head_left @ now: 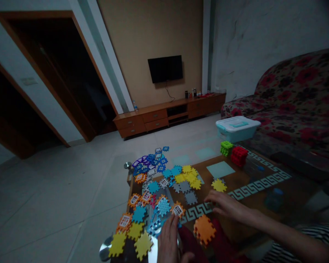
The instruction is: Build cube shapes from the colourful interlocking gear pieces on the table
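Observation:
My left hand [168, 237] reaches in from the bottom with fingers stretched out. Its fingertips are at the lower edge of an orange puzzle tile with a white window pattern [177, 210]; whether they touch it I cannot tell. My right hand [226, 205] hovers over the glass table, thumb and fingers apart, holding nothing. Just beyond its fingertips lies a yellow puzzle tile [218, 185] with a grey one partly under it. Between my hands, nearer to me, an orange puzzle-tile block [204, 230] rests on the table. A blue brick-patterned tile [163, 205] lies left of the window tile.
Loose yellow tiles [190, 176], grey tiles [191, 197] and dark blue tiles [145, 164] spread along the table's left side. A red block [238, 156] and green block [226, 148] stand at the far right. Beyond is a lidded box [237, 129] near the flowered sofa [298, 87].

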A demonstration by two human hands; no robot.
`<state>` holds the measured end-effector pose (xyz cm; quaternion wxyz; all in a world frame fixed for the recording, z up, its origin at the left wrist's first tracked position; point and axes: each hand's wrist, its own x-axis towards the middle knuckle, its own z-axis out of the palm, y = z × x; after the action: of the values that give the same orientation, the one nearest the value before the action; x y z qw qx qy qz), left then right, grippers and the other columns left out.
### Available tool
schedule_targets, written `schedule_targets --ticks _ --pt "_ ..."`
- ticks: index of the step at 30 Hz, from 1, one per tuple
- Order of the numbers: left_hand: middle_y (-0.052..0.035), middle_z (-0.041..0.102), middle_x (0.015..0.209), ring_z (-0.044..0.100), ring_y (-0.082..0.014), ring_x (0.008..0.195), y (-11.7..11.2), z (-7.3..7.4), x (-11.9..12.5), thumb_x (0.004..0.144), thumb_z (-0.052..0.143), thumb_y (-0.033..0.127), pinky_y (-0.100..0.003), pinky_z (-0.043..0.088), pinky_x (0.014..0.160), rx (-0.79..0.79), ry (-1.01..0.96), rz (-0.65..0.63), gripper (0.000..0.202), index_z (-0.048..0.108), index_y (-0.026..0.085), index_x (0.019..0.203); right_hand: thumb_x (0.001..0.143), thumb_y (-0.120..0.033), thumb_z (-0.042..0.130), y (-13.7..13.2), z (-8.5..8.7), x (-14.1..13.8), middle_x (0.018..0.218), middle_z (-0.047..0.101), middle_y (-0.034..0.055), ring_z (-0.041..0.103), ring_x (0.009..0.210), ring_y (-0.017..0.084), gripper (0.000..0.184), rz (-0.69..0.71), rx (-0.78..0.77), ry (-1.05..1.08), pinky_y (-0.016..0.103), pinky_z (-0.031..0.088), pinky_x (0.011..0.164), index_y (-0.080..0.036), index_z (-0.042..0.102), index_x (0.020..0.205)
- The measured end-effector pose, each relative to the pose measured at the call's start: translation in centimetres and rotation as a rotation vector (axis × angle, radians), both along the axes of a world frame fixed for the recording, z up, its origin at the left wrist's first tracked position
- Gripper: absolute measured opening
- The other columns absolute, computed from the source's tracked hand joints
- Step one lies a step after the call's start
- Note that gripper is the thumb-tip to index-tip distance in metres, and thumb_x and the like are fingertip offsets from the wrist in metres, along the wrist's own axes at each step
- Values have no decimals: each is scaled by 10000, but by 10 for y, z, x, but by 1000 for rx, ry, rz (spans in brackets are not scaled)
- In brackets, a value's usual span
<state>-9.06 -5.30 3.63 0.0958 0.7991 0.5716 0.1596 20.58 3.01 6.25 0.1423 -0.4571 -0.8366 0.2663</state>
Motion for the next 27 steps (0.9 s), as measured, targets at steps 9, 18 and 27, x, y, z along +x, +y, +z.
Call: schedule_targets --ticks 9,18,27 --pt "-176 369 1515 367 -361 1382 18 68 116 761 557 110 -510 513 945 -493 191 154 721 355 215 1445 678 -41 507 -58 -13 -11 1086 633 106 589 1022 235 384 -124 -80 81 346 452 892 -182 620 1018" --pt "-128 522 1339 475 -264 1247 12 64 124 778 485 48 -315 464 960 -499 204 211 635 412 161 1398 764 -190 536 -57 -36 -48 1067 661 100 609 960 260 264 -154 -66 183 375 478 898 -227 626 1009" --pt "-136 564 1294 508 -242 1215 18 66 135 751 549 74 -301 415 1007 -519 245 232 600 476 122 1345 686 -74 565 -56 -24 -17 1086 662 96 615 944 254 375 -71 -34 143 365 474 851 -203 665 1024"
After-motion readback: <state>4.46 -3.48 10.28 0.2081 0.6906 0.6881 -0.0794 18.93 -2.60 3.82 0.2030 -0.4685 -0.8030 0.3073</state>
